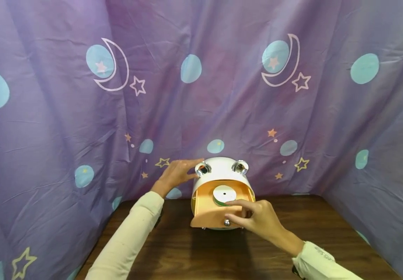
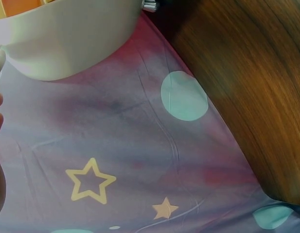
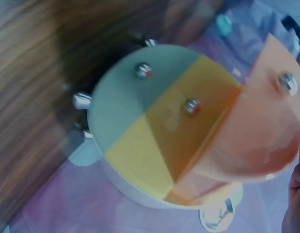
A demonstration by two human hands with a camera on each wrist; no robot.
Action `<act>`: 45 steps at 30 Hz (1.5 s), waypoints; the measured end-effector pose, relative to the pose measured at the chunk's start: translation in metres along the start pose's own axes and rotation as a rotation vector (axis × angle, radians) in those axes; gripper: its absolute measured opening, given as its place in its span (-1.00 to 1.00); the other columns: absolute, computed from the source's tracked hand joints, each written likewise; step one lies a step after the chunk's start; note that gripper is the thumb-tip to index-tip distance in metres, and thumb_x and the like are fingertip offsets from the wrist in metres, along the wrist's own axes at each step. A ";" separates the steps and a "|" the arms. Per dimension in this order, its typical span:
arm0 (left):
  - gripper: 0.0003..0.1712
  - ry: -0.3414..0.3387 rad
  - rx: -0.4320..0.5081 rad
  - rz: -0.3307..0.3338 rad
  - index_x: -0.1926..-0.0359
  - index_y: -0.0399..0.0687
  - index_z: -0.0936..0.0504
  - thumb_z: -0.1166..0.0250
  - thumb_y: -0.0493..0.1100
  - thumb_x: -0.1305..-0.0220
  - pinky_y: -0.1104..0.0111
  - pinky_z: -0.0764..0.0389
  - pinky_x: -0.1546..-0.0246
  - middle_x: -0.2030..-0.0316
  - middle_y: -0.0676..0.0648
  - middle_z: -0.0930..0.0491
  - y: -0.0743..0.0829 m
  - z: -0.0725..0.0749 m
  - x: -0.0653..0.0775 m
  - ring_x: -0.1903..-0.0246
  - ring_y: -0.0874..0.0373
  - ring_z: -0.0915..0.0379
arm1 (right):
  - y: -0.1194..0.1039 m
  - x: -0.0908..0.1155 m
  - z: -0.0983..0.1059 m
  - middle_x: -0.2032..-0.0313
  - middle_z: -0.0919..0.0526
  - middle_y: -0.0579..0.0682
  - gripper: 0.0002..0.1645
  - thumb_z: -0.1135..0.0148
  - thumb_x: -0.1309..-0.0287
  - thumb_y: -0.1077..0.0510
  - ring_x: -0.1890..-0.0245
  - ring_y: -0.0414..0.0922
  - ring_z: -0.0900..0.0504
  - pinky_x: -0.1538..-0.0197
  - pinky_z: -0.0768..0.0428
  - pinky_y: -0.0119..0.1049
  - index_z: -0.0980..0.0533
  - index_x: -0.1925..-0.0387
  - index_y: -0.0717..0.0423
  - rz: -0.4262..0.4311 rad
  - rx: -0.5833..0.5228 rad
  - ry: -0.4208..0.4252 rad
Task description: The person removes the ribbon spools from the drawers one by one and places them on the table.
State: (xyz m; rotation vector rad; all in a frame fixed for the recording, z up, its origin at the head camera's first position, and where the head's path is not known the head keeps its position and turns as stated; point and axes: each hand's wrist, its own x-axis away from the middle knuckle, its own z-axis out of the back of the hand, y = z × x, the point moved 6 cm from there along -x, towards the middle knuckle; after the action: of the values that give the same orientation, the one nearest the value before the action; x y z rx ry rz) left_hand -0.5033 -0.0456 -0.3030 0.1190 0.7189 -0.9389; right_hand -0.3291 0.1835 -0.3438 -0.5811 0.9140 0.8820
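Note:
A white, rounded box (image 1: 222, 170) with two silver-ringed eyes stands on the table. Its orange drawer (image 1: 208, 217) is pulled out, and a white disc (image 1: 224, 191) with a green side and a small centre hole lies inside. At the box's left eye (image 1: 203, 168) is my left hand (image 1: 180, 171), index finger and thumb reaching to it. My right hand (image 1: 262, 217) is over the drawer front, its index fingertip overlapping the disc's near edge. The right thumb is lower, near the silver knob (image 1: 227, 223). Its other fingers are curled under.
The brown wooden table (image 1: 292, 241) extends around the box. Behind and at both sides hangs a purple curtain (image 1: 159, 50) with moons and stars. Below the drawer, the right wrist view shows a yellow front (image 3: 145, 150) and a green front (image 3: 135, 97), each with a silver knob.

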 end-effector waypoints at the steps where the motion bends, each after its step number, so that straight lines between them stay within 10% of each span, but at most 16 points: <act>1: -0.21 -0.003 -0.004 -0.002 -0.38 0.07 -0.59 -0.61 0.03 -0.13 0.23 -0.76 0.20 -0.16 0.00 -0.70 0.000 0.000 -0.001 0.08 0.05 -0.75 | 0.002 -0.003 0.002 0.72 -0.47 -0.45 -0.64 -0.62 -0.08 -0.06 0.71 -0.59 -0.26 0.65 -0.27 -0.67 -0.76 0.06 -0.17 -0.015 0.002 0.002; 13: -0.22 -0.006 -0.021 0.005 -0.37 0.07 -0.60 -0.62 0.03 -0.11 0.22 -0.76 0.15 -0.18 0.03 -0.68 0.000 0.001 0.000 0.06 0.07 -0.75 | 0.048 -0.025 0.002 0.69 -0.48 -0.52 -0.51 -0.66 0.05 -0.16 0.69 -0.50 -0.42 0.60 -0.42 -0.48 -0.79 0.06 -0.13 -0.270 0.106 -0.080; 21: -0.23 -0.007 -0.041 -0.007 -0.37 0.09 -0.61 -0.59 0.09 -0.14 0.25 -0.75 0.14 -0.18 0.05 -0.68 -0.001 -0.003 0.002 0.06 0.10 -0.75 | 0.077 -0.020 -0.017 0.67 -0.51 -0.51 -0.29 -0.52 0.05 -0.47 0.65 -0.38 -0.47 0.52 -0.50 -0.34 -0.76 -0.06 -0.18 -0.446 0.179 -0.280; 35: -0.23 0.007 -0.029 -0.007 -0.37 0.08 -0.61 -0.60 0.08 -0.13 0.25 -0.75 0.14 -0.18 0.04 -0.69 -0.001 -0.002 0.001 0.07 0.07 -0.75 | 0.094 -0.019 -0.042 0.74 -0.35 -0.31 -0.17 -0.45 0.17 -0.63 0.63 -0.24 -0.42 0.52 -0.46 -0.22 -0.73 -0.04 -0.26 -0.480 0.257 -0.423; 45: -0.23 0.013 -0.027 -0.013 -0.37 0.05 -0.60 -0.58 0.08 -0.15 0.27 -0.76 0.16 -0.19 0.04 -0.67 -0.001 0.000 0.002 0.08 0.09 -0.75 | 0.097 -0.023 -0.053 0.26 -0.78 -0.15 -0.11 -0.45 0.25 -0.67 0.35 -0.09 -0.68 0.39 -0.62 -0.07 -0.74 0.00 -0.21 -0.466 0.308 -0.499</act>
State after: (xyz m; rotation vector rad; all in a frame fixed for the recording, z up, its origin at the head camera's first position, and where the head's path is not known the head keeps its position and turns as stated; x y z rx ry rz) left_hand -0.5036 -0.0479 -0.3040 0.0969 0.7448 -0.9415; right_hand -0.4412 0.1858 -0.3574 -0.2659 0.4176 0.4183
